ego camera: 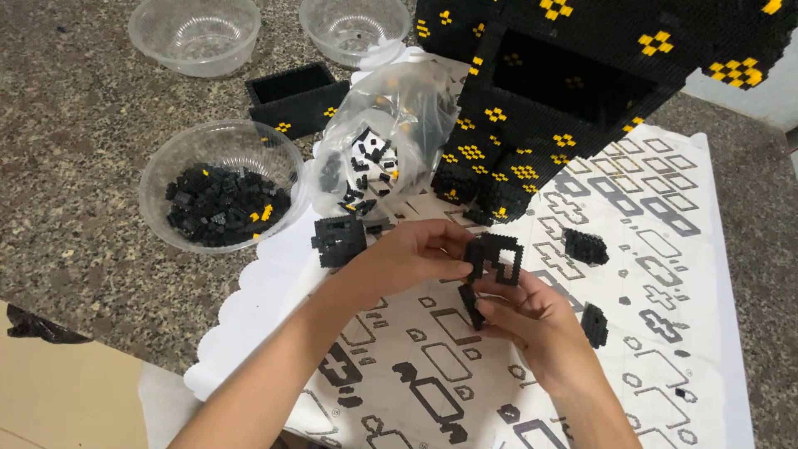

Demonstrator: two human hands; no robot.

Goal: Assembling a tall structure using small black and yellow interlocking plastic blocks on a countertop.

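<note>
Black brick piece [492, 259] — fingers [449, 249] half-covering.

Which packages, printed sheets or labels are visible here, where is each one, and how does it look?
Plastic bag: behind the hands, clear, crumpled, holding small black and yellow bricks.
Instruction sheet: flat under the hands, white, printed with grey and black brick outlines.
Bowl: left of the bag, clear, round, part full of black bricks.
Two empty bowls: at the top edge, clear, round.
No labels or screens show.

A home hobby spot: speckled granite counter [75, 125], plastic bowls [195, 33], building-brick instruction sheet [665, 233].
</note>
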